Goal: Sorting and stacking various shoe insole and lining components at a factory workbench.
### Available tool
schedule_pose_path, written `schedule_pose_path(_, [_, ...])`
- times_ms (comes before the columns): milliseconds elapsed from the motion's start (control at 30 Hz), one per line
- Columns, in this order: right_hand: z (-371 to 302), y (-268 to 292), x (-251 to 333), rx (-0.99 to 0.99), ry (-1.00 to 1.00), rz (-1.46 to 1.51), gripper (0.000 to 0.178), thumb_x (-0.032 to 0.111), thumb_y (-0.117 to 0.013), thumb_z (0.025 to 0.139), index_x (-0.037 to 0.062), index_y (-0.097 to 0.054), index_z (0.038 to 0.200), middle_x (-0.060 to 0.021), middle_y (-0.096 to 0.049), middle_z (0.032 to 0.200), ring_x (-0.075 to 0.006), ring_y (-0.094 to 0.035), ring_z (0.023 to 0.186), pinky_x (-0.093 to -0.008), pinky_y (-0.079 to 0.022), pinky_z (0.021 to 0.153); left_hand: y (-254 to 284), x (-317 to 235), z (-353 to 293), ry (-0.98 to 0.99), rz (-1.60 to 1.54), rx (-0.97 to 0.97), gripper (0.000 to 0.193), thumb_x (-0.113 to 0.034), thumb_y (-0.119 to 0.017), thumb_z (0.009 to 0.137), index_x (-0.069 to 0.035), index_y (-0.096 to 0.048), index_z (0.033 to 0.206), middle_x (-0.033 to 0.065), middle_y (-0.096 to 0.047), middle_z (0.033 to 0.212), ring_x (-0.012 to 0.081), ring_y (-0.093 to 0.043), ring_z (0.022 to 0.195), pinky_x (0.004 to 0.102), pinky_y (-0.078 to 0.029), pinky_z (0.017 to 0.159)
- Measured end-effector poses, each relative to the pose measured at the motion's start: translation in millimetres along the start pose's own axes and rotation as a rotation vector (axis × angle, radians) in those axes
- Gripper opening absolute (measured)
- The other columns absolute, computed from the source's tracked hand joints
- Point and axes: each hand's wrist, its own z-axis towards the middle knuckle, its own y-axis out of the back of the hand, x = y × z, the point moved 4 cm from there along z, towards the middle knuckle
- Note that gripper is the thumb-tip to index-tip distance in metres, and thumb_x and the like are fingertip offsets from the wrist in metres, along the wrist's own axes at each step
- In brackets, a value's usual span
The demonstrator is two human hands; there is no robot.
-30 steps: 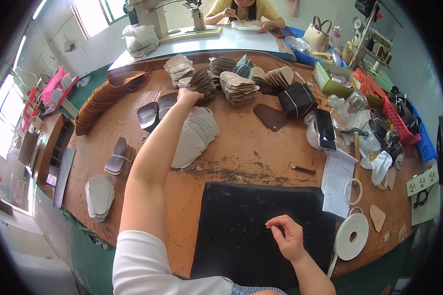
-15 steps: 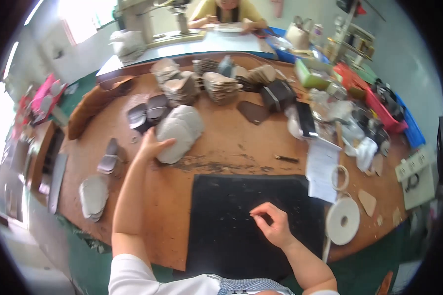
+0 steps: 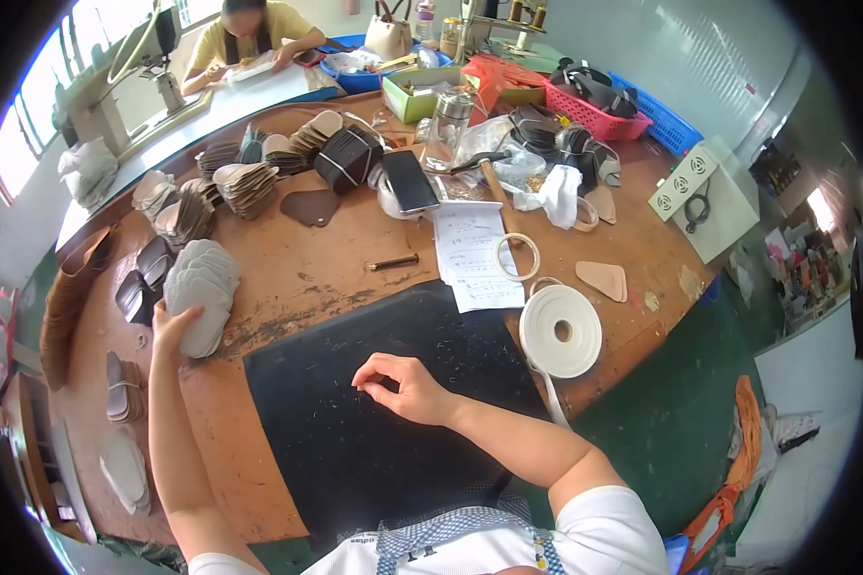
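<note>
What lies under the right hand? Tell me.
The right hand rests with pinched fingertips on the black rectangular rubber mat, which lies on the brown wooden table. Whatever the fingertips pinch is too small to tell; the mat hides the wood beneath.

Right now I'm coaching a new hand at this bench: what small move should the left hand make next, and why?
Probably lift the top grey piece off its stack and bring it to the black mat: the left hand already grips it, while the right hand rests pinched on the bare mat.

I see a white tape roll [image 3: 561, 331] at the tabletop's [image 3: 355, 259] near edge. Beyond the roll lies a paper sheet [image 3: 475, 254]; farther still, a dark phone [image 3: 410, 181]. A tan wedge piece [image 3: 603, 280] sits just right of the sheet.
</note>
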Motion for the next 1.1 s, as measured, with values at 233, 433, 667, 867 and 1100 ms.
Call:
schedule_pose_path(233, [-3, 4, -3, 0.001, 0.008, -0.052, 0.011, -0.004, -0.064, 0.093, 0.0019, -0.068, 0.101, -0.0069, -0.068, 0.095, -0.0158, -0.069, 0.088, -0.0283, -0.055, 0.081, -19, -9, -13, 0.16, 0.037, 0.142, 0.085, -0.024, -0.091, 0.071, 0.007, -0.047, 0.137, 0.0167, -0.066, 0.118, 0.0262, -0.069, 0.096, 0.0377, -0.058, 0.084])
schedule_pose_path(433, [4, -5, -6, 0.002, 0.006, 0.066, 0.008, -0.001, -0.065, 0.091, 0.0015, -0.067, 0.099, -0.0081, -0.07, 0.092, -0.0171, -0.069, 0.086, -0.0303, -0.055, 0.077, 2, 11, -2, 0.176, 0.038, 0.108, 0.075, -0.025, -0.09, 0.07, 0.009, -0.057, 0.128, 0.0165, -0.07, 0.109, 0.027, -0.071, 0.093, 0.0385, -0.058, 0.083])
schedule_pose_path(667, [-4, 12, -13, -0.006, -0.015, 0.069, 0.007, 0.0, -0.065, 0.092, 0.0022, -0.068, 0.098, -0.0065, -0.072, 0.09, -0.0144, -0.068, 0.084, -0.0299, -0.055, 0.077, -35, -12, -59, 0.249, -0.762, 0.487, 0.056, -0.022, -0.073, 0.093, -0.002, -0.054, 0.142, 0.0147, -0.067, 0.129, 0.0293, -0.068, 0.113, 0.042, -0.057, 0.099])
schedule_pose_path(867, [6, -7, -21, 0.024, 0.073, 0.07, 0.009, 0.0, -0.066, 0.092, 0.0013, -0.07, 0.099, -0.0078, -0.073, 0.09, -0.0138, -0.07, 0.082, -0.0288, -0.056, 0.076, 22, -31, -150, -0.016, -0.716, 0.476, 0.063, -0.021, -0.073, 0.089, 0.004, -0.051, 0.143, 0.0151, -0.067, 0.128, 0.0276, -0.068, 0.114, 0.0403, -0.056, 0.1])
schedule_pose_path(1100, [3, -1, -21, 0.006, -0.021, 0.069, 0.012, -0.002, -0.065, 0.092, 0.0014, -0.071, 0.102, -0.0057, -0.074, 0.089, -0.0111, -0.07, 0.085, -0.0258, -0.055, 0.077, -1, -47, -226, 0.031, -0.711, 0.537, 0.086, -0.021, -0.085, 0.072, 0.003, -0.048, 0.146, 0.0121, -0.065, 0.128, 0.0228, -0.066, 0.113, 0.0368, -0.054, 0.1])
